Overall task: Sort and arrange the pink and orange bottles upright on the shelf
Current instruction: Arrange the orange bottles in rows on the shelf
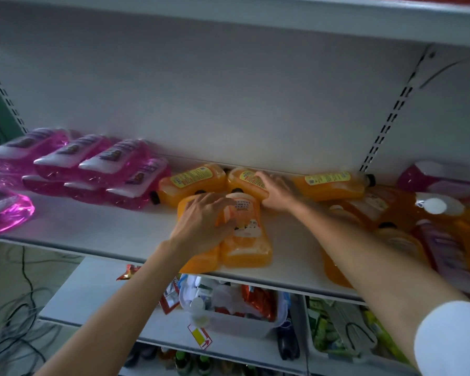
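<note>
Left hand (201, 221) covers the upper part of the two front orange bottles (246, 248); whether its fingers grip or merely rest cannot be told. Right hand (278, 191) hides most of the label on a rear orange bottle (238, 176). Right forearm (364, 253) masks the orange bottles at right (333, 271); the left edge cuts a pink bottle (8, 213); all label print is blurred beyond reading.

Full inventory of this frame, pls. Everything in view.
pink bottles: at least seven, pink, lying left on shelf; more far right
orange bottles: at least seven, orange, lying centre to right
shelf: one, white, across the middle
tub: one, clear, lower shelf, holds packets
cables: several, dark, floor left
left hand: one, fingers curled over front orange bottles
right hand: one, flat on a back orange bottle
</note>
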